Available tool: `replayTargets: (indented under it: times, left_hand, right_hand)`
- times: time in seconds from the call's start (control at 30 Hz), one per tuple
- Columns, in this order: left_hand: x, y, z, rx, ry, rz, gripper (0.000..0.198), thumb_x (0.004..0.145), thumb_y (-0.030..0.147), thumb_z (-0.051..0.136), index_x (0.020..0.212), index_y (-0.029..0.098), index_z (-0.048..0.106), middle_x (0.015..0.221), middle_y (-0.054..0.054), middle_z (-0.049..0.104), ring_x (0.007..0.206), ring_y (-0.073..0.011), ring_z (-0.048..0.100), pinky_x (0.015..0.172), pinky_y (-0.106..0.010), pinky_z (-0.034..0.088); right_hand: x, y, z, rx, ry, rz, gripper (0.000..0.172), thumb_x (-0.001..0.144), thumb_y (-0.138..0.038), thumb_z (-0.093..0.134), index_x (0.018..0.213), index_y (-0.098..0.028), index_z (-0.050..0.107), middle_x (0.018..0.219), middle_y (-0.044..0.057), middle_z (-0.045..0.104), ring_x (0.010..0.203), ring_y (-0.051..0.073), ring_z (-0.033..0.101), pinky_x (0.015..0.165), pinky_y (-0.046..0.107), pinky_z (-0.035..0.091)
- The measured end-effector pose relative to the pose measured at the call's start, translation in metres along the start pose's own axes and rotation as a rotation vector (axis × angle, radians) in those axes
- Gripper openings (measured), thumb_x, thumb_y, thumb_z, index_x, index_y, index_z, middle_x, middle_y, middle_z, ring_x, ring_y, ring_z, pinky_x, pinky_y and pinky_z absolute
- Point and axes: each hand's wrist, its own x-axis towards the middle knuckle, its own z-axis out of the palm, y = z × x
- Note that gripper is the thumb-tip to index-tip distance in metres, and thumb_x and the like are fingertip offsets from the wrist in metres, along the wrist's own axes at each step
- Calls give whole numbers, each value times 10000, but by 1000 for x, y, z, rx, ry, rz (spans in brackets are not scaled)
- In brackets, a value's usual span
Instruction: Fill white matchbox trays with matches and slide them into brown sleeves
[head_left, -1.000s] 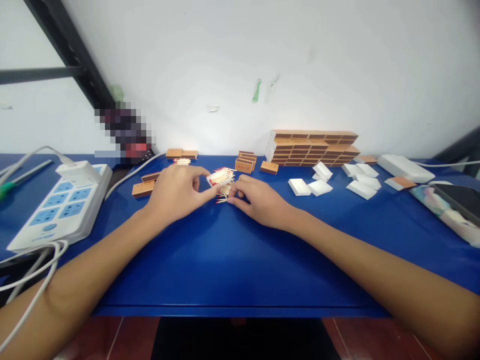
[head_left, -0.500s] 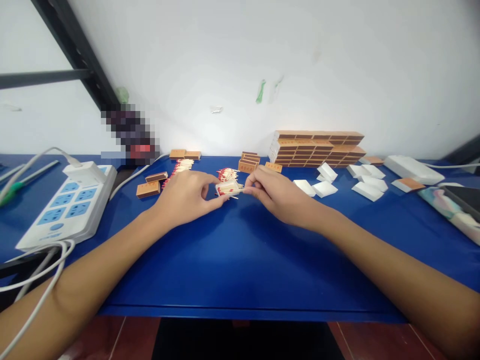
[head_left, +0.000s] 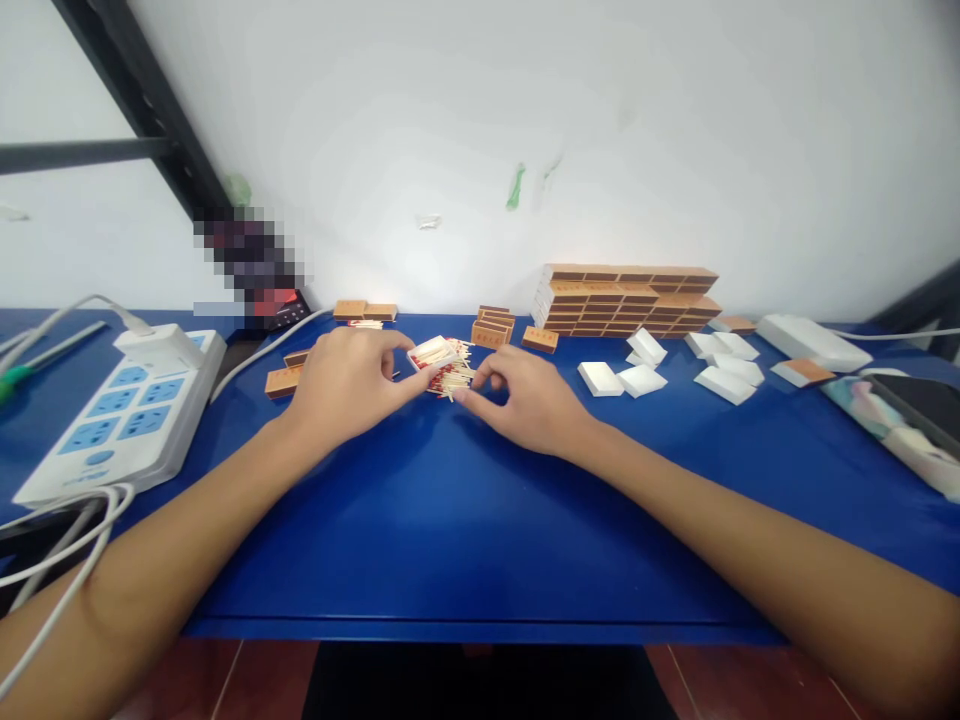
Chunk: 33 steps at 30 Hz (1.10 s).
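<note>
Half a second ago both hands met at the tray a little nearer the body; since then the right hand has dropped away to the table and the tray has moved back with the left hand. Far left of the grip lies a smooth white plastic power strip with blue sockets, and just left of the left hand sit flat brown card sleeves. That hand pinches the tray, a shallow white card rectangle, by its near end between thumb and fingertips; red-tipped sticks lie packed in it. Right under and beside the tray a loose heap of matches, thin pale wood with red heads, lies on the glossy blue table. The right hand rests there, thumb and forefinger curled together at the heap's right edge; whether they grip any sticks I cannot tell. Beyond the right hand, toward the wall, stands a brick-like stack of brown boxes, and right of the hand lie empty trays, white and open.
</note>
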Motion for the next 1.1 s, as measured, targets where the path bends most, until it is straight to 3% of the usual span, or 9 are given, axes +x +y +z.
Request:
replayTargets:
  times: [0.1,0.2,0.33,0.53,0.73,1.1]
  left_hand:
    - [0,1,0,6,20,-34,358,855,547,732,918,203,812,626,-14,686,586,-181,595,585,-314,337]
    - [-1,2,2,5,20,-32,341,851,534,734,900,204,807,626,-15,688,588,-182,603,590,-313,349]
    - [-1,2,3,6,5,-37,374,847,558,738,916,197,809,634,-19,693,594,-188,608,591,-317,362]
    - [0,1,2,0,-16,-67,397,851,573,730,930,193,813,632,-16,688,588,-186,603,594,-322,357]
    - [-1,2,4,-10,-18,-56,425,850,600,722,935,196,824,615,-17,674,590,-189,600,579,-323,342]
    - [-1,3,3,-18,3,-37,364,855,542,732,915,193,819,627,-18,685,594,-187,604,602,-319,346]
  right_hand:
    - [0,-6,13,-45,-40,42,323,913,-507,718,850,-203,632,891,41,634,791,191,583,708,329,406]
    - [2,-8,18,-74,-57,32,237,930,-413,702,863,-203,617,928,48,646,816,193,590,712,326,404]
    - [4,-2,13,-52,-134,-2,105,966,-250,629,877,-196,618,924,44,643,803,178,583,715,315,401]
    - [-1,8,-3,-65,-268,-5,119,1033,-255,553,954,-196,619,1006,64,639,826,188,576,731,321,412]
    - [-4,5,-12,-58,-197,-9,98,1046,-224,538,972,-198,597,1024,66,642,864,196,585,767,326,422]
    - [-6,-4,10,-6,-176,-129,54,1015,-233,626,988,-200,594,1038,56,635,870,185,601,735,309,421]
